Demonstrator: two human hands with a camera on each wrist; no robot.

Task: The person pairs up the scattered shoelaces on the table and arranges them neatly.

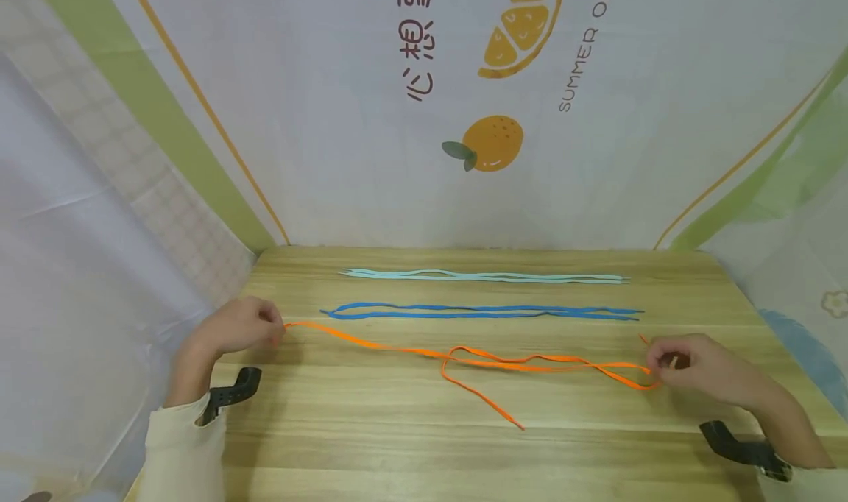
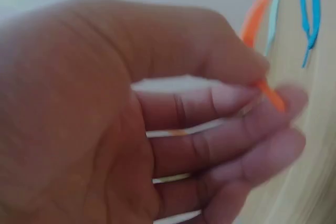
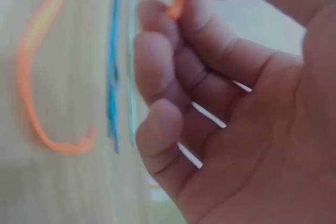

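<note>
An orange shoelace (image 1: 371, 345) stretches between the two hands across the near part of the table. At its left end, my left hand (image 1: 241, 325) pinches it between thumb and fingertips; the left wrist view shows the orange tip (image 2: 273, 96) poking out past the thumb. My right hand (image 1: 705, 366) pinches the lace at the right, a bit of orange (image 3: 177, 4) showing between thumb and finger. From the middle, a loose loop curves back and one free end (image 1: 520, 425) points toward the near edge. Behind it lies a blue shoelace (image 1: 464, 309), folded lengthwise.
A pale mint shoelace (image 1: 483, 276) lies doubled and straight behind the blue one, near the table's back edge. A printed cloth (image 1: 358, 156) with orange fruit hangs behind the wooden table (image 1: 371, 443), and more cloth hangs at both sides.
</note>
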